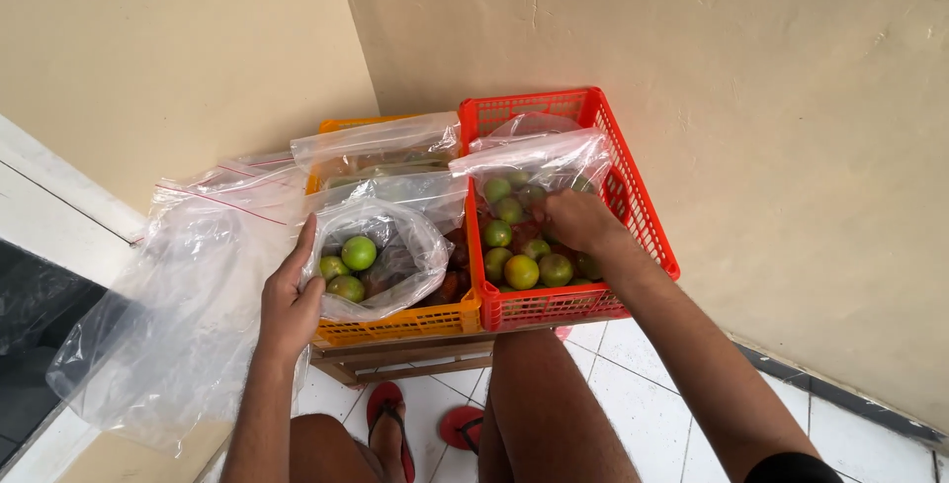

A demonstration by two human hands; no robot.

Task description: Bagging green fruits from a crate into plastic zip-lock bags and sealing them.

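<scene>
My left hand (pixel 290 297) grips the rim of an open clear plastic bag (pixel 395 256) that rests in an orange basket (pixel 415 323). Three green citrus fruits (pixel 358 252) lie inside this bag. My right hand (pixel 578 221) reaches into a red basket (pixel 633 196) beside it and rests, fingers curled, on a heap of green and yellowish fruits (pixel 522 267). Whether it holds a fruit is hidden by the hand itself. Another clear bag (pixel 539 152) is draped over the far part of the red basket.
Both baskets stand on a low wooden bench (pixel 415 356) in a corner of beige walls. Several empty clear zip bags (pixel 188 305) hang at the left. Dark reddish fruits (pixel 450 285) lie in the orange basket. My knees and red sandals (pixel 390 414) are over white floor tiles.
</scene>
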